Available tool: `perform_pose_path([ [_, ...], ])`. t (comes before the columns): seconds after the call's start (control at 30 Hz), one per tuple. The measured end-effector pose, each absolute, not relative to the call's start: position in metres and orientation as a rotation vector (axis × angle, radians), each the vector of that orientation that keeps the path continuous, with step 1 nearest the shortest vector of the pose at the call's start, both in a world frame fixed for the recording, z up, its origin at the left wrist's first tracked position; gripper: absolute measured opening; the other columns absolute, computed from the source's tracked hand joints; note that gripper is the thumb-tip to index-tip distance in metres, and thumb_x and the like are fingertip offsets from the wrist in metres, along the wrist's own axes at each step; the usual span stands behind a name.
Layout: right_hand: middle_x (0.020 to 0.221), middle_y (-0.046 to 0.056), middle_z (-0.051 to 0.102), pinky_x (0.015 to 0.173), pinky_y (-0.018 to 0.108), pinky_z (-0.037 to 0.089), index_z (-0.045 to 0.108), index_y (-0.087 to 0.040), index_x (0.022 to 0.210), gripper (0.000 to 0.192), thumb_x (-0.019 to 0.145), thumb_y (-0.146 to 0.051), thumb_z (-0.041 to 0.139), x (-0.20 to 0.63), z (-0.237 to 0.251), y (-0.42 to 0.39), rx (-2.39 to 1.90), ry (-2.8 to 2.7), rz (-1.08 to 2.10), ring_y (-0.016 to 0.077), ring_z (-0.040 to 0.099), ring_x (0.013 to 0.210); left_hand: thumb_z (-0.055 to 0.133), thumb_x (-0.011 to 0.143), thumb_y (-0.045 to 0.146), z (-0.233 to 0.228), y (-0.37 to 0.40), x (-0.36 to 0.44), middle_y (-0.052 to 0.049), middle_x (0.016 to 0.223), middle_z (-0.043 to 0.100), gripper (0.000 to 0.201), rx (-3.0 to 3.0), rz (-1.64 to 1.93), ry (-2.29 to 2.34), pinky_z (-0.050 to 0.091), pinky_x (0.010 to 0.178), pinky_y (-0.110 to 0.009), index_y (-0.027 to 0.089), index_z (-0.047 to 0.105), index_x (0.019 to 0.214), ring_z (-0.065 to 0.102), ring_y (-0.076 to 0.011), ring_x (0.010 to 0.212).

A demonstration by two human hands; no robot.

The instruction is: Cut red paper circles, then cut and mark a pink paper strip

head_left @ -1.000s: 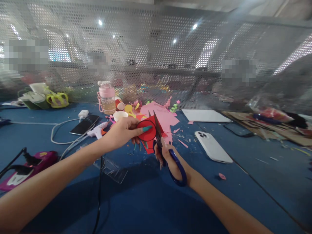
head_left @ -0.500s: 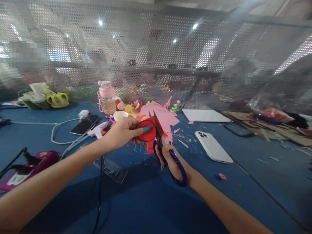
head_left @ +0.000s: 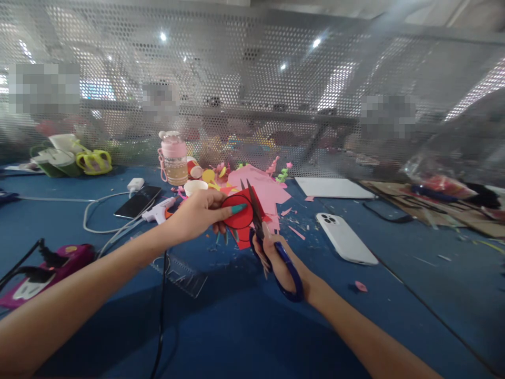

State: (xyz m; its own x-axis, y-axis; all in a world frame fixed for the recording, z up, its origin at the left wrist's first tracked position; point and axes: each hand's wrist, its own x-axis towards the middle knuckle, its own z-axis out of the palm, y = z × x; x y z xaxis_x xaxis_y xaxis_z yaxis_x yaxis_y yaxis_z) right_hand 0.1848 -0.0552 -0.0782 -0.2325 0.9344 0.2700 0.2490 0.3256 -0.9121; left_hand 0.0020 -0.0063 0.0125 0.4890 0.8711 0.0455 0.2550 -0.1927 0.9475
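Observation:
Between thumb and fingers, my left hand (head_left: 207, 210) pinches a piece of red paper (head_left: 239, 217) with a black circle drawn on it. My right hand (head_left: 282, 263) grips blue-handled scissors (head_left: 258, 213), fingers through the loops. The scissor blades are slightly apart and lie at the right side of the circle, across the red paper. Behind the paper, pink sheets (head_left: 258, 181) lie on the table. A clear plastic ruler or stencil (head_left: 185, 276) rests below my left wrist.
Left of my hands are a white glue gun (head_left: 158, 210), a dark phone (head_left: 138, 201) and a purple power strip (head_left: 65, 268). A pink-lidded bottle (head_left: 174, 158) stands behind. On the right lie a white phone (head_left: 347, 238), a white sheet (head_left: 333, 187) and cardboard (head_left: 418, 202). Paper scraps dot the blue table (head_left: 221, 337).
The scissor blades have come closer together on the red paper. My left hand and the paper have stayed nearly still.

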Motion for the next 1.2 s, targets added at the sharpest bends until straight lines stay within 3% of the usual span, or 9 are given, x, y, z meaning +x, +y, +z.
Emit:
perform_pose_path([
  [0.37, 0.055, -0.002, 0.045, 0.044, 0.026, 0.041, 0.042, -0.022, 0.064, 0.057, 0.082, -0.074, 0.027, 0.181, -0.067, -0.059, -1.078, -1.733, 0.921, 0.011, 0.045, 0.043, 0.062, 0.078, 0.016, 0.015, -0.006, -0.001, 0.004, 0.05, 0.057, 0.011, 1.78, 0.665, 0.926, 0.042, 0.042, -0.016, 0.012, 0.06, 0.068, 0.053, -0.0059, 0.042],
  [1.0, 0.048, -0.006, 0.034, 0.037, 0.024, 0.035, 0.038, -0.023, 0.066, 0.058, 0.079, -0.079, 0.025, 0.184, -0.068, -0.058, -1.101, -1.773, 0.931, 0.0095, 0.035, 0.037, 0.064, 0.078, 0.023, 0.013, -0.001, -0.005, 0.004, 0.05, 0.057, 0.013, 1.799, 0.62, 0.913, 0.043, 0.043, -0.018, 0.011, 0.062, 0.074, 0.053, -0.0065, 0.042],
  [1.2, 0.048, -0.008, 0.032, 0.036, 0.024, 0.035, 0.035, -0.024, 0.066, 0.056, 0.079, -0.078, 0.027, 0.183, -0.07, -0.058, -1.094, -1.73, 0.968, 0.0092, 0.035, 0.035, 0.066, 0.075, 0.018, 0.011, -0.001, -0.003, -0.001, 0.069, 0.068, 0.011, 1.717, 0.696, 0.899, 0.052, 0.051, -0.022, 0.01, 0.066, 0.081, 0.062, -0.0102, 0.056],
])
